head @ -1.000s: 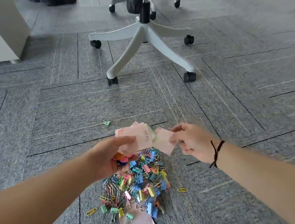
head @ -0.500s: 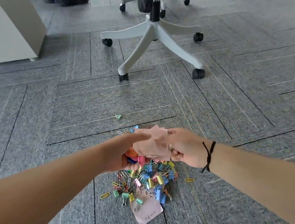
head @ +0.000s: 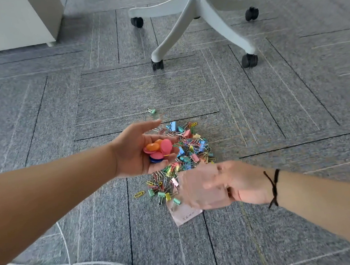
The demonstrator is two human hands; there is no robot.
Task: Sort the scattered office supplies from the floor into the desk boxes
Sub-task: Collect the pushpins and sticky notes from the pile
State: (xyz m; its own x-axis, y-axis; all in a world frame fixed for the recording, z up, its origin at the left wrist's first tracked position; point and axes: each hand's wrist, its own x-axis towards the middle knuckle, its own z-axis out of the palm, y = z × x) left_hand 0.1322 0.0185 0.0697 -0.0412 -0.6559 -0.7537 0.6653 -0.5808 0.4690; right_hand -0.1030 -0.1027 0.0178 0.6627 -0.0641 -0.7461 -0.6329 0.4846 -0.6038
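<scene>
The pink notes point(head: 203, 191) have passed from my left hand point(head: 137, 151), which now cups only round magnets point(head: 157, 150), into my right hand's point(head: 242, 182) grip above the floor pile point(head: 185, 153); boxes come next.

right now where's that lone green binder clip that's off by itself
In the head view the lone green binder clip lies on the carpet just beyond the pile of clips, between it and the chair base, slightly past the left hand.
</scene>
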